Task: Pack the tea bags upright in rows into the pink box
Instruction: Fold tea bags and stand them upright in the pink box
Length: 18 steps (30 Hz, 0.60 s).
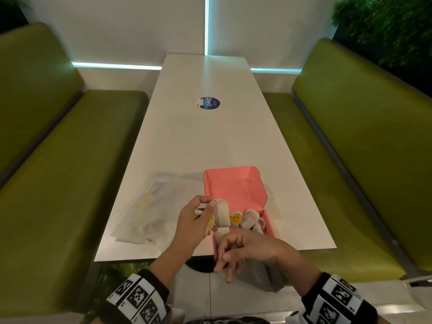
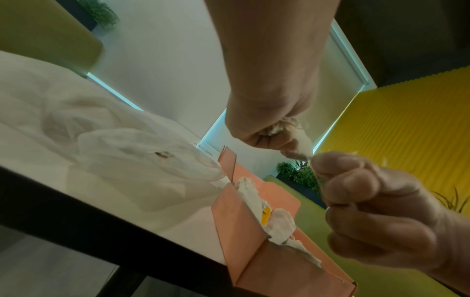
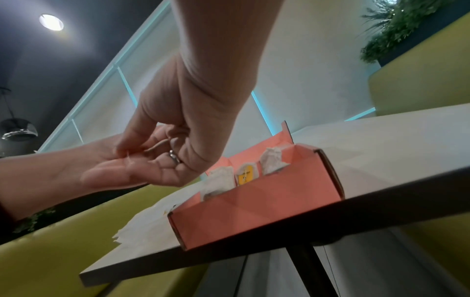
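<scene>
Head view: left hand (image 1: 191, 220) at lower centre pinched a tea bag (image 1: 222, 215) beside the pink box (image 1: 271, 230); right hand (image 1: 243, 251) hovered, fingers loosely curled. Left wrist view: both hands pinched it. Right wrist view: bags stood in the box.

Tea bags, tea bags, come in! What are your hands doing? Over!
Left hand holds a tea bag beside the pink box. Right hand loosely curled at the box's near edge, grip unclear. Several bags upright inside. Nothing blocking.
</scene>
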### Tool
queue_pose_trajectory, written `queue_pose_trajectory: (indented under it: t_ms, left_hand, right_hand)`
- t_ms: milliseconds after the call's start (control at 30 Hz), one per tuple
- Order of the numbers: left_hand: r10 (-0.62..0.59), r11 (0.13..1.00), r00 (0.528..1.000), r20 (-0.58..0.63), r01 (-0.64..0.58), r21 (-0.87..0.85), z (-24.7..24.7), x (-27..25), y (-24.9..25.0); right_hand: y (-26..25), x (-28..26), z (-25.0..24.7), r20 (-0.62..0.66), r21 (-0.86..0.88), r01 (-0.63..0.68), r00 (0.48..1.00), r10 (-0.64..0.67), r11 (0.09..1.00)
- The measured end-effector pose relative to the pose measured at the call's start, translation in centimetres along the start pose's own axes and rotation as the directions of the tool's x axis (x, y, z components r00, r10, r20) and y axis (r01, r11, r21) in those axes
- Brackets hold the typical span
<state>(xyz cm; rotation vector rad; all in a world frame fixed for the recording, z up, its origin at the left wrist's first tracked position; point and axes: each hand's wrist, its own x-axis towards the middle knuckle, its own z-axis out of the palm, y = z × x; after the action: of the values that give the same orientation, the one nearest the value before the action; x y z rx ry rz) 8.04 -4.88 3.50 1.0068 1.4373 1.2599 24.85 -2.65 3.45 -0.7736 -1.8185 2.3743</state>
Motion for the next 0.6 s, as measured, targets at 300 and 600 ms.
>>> queue_pose_trajectory:
  t_ms: [300, 600]
  left_hand:
    - [-0.065, 0.998, 0.981, 0.182, 0.068, -0.010, -0.3, -0.4, 0.3]
    - [-0.102, 0.984, 0.962, 0.253, 0.060, 0.168, 0.3, -0.8, 0.0]
  right_hand:
    - [0.1, 0.5, -1.4, -0.604, 0.326, 0.228, 0.796, 0.017, 0.918]
    - [-2.6, -0.1, -1.5, -0.723, 0.050, 0.180, 0.685, -0.088, 0.982]
